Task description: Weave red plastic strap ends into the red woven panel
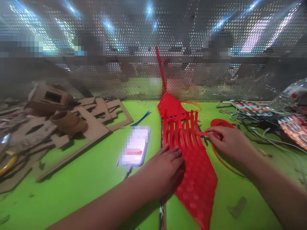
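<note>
A red woven mat (198, 182) lies on the green table, with several loose red strips (177, 135) standing up in a row across its middle. My left hand (165, 167) rests flat on the mat's left side, just below those strips, its fingers stretched out. At the right edge, my right hand (229, 142) pinches the end of a narrow red strip (203, 134) between thumb and fingers. Beyond the row is another woven red part (170, 107), crossed by a blue dashed line. From its tip a long red strip (160, 68) reaches up against the perforated metal screen.
Left of the mat lies a lit phone (135, 148) with a cable, below a blue strip (141, 118). Cardboard pieces (96, 124) pile up at far left. A coil of red strip (222, 122), cables and patterned woven pieces (251, 108) lie at right. A perforated screen (134, 70) bounds the back.
</note>
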A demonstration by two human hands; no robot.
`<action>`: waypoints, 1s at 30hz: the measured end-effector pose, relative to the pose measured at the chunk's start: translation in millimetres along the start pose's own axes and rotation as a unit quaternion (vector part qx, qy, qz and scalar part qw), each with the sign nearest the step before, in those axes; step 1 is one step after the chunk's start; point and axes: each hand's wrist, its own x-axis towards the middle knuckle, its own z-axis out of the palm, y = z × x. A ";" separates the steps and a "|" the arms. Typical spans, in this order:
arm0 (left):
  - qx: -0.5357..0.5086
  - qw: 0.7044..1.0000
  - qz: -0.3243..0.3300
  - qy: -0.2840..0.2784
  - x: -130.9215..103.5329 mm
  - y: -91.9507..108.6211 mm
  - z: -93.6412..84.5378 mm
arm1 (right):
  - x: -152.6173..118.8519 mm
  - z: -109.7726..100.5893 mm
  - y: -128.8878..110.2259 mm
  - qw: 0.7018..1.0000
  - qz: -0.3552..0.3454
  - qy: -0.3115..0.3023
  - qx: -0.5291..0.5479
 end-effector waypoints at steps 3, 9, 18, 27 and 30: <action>-0.001 1.000 -0.001 0.003 -0.1 0.3 -0.5 | -3.7 5.3 -4.1 1.000 -0.019 -0.019 0.002; 0.001 1.000 0.000 -0.004 0.4 0.8 -0.9 | -1.9 11.9 -4.6 0.999 -0.002 -0.044 -0.030; 0.010 1.000 0.007 0.007 0.1 -0.9 2.1 | 0.1 22.6 -7.5 0.993 -0.071 -0.074 -0.065; 0.093 0.996 0.012 -0.001 5.1 11.7 -2.6 | 3.5 27.0 -14.7 0.992 -0.050 -0.091 -0.065; 0.093 0.995 0.021 -0.002 11.9 20.5 -16.9 | 1.8 27.5 -15.1 0.992 -0.047 -0.097 -0.062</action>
